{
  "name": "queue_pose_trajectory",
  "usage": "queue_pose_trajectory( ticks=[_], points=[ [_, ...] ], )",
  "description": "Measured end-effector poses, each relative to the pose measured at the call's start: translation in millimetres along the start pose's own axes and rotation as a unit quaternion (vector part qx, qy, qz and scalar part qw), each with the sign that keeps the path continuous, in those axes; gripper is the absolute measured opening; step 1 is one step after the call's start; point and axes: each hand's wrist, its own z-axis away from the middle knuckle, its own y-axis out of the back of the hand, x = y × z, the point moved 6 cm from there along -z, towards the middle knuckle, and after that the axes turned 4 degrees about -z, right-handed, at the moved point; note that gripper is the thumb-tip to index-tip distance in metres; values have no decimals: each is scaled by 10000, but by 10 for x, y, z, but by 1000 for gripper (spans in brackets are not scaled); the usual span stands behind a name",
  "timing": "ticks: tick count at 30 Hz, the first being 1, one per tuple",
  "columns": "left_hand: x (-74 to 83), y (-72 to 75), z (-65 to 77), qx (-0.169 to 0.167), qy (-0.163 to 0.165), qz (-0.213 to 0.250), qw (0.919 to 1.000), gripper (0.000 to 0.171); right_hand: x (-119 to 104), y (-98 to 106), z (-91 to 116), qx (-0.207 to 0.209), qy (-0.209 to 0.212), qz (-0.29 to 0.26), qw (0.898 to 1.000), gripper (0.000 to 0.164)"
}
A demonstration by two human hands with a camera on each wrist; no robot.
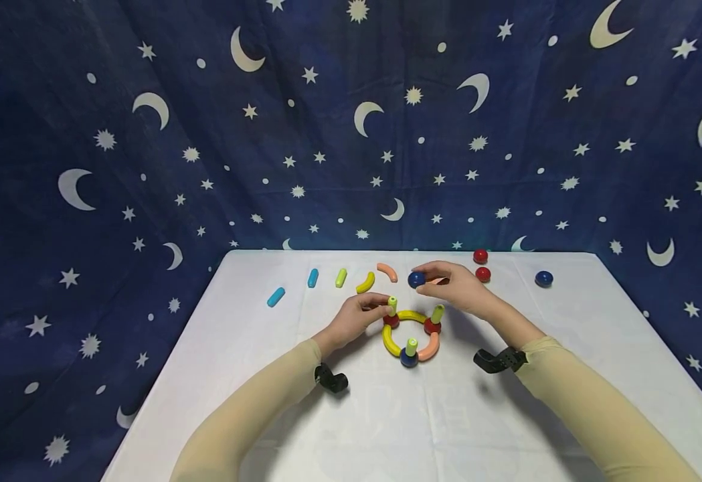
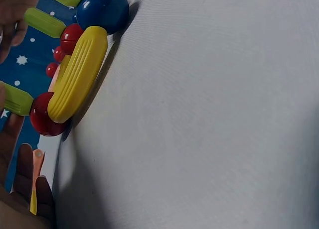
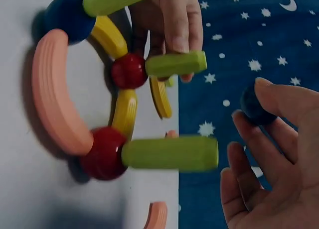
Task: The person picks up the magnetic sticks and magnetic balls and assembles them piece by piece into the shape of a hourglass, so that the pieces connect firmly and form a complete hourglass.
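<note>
My right hand [image 1: 464, 289] pinches a blue ball [image 1: 415, 279] between thumb and fingers, raised behind a ring of toy building pieces. My left hand [image 1: 353, 321] grips an upright light-green rod [image 3: 174, 64] between thumb and fingers; this rod stands on the ring's far-left red ball [image 3: 129, 70]. Two curved yellow rods [image 1: 391, 341] and a curved peach rod [image 1: 429, 347] join two red balls and a blue ball [image 1: 409, 358] into the ring. Green rods also rise from the right red ball [image 1: 431, 327] and the near blue ball.
Along the back left lie two blue rods [image 1: 276, 296], a light-green rod [image 1: 341, 278], a curved yellow rod [image 1: 365, 282] and a curved peach rod [image 1: 387, 272]. Two red balls [image 1: 482, 274] and a blue ball [image 1: 544, 278] sit at the back right. A patterned curtain hangs behind the white table [image 1: 363, 428].
</note>
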Motion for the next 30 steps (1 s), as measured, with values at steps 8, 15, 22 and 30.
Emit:
queue_pose_trajectory(
  ticks=[8,15,22,30],
  points=[
    [-7,-7,-5,3,33,-106,9999,31,-121,-231,-119,-681,361,101,9970,42],
    [9,0,4,38,63,12,10000,30,-182,-326,-156,-911,497,11,9946,41],
    [14,-9,-1,-10,90,70,9999,29,-187,-382,-166,-1002,619,21,9930,39],
    [14,-8,-2,44,71,74,9999,26,-126,-301,-123,-843,603,103,9946,50]
  ],
)
